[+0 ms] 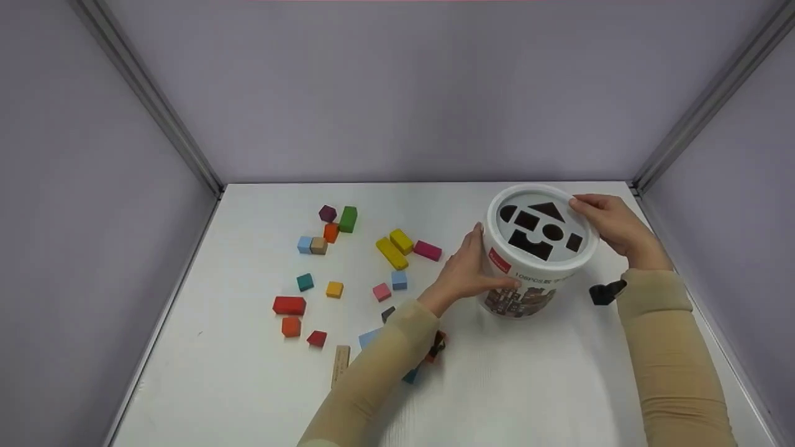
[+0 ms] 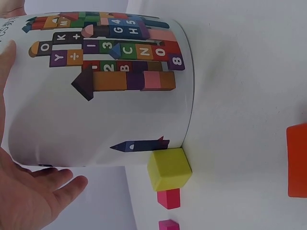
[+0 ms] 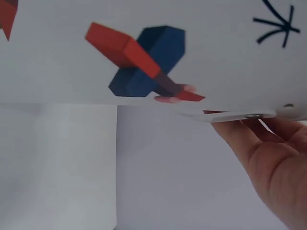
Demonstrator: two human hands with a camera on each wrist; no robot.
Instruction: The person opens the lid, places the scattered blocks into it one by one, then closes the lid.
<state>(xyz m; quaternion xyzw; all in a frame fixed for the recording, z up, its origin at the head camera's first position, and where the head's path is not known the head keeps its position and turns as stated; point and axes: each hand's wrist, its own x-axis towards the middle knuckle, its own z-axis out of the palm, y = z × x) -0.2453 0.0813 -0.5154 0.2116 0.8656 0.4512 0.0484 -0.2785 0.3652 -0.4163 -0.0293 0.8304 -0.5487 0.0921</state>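
We see a person's two hands, set apart on opposite sides, on a white lidded bucket (image 1: 518,279) at the right of a white table (image 1: 528,385). The left hand (image 1: 459,273) presses its side with thumb and fingers spread; the right hand (image 1: 612,226) grips the far edge by the rim. We count a triangle and a circle among the cutouts in its grey lid (image 1: 570,225). To the left lie scattered blocks, including a magenta block (image 1: 428,250) and a green block (image 1: 348,219).
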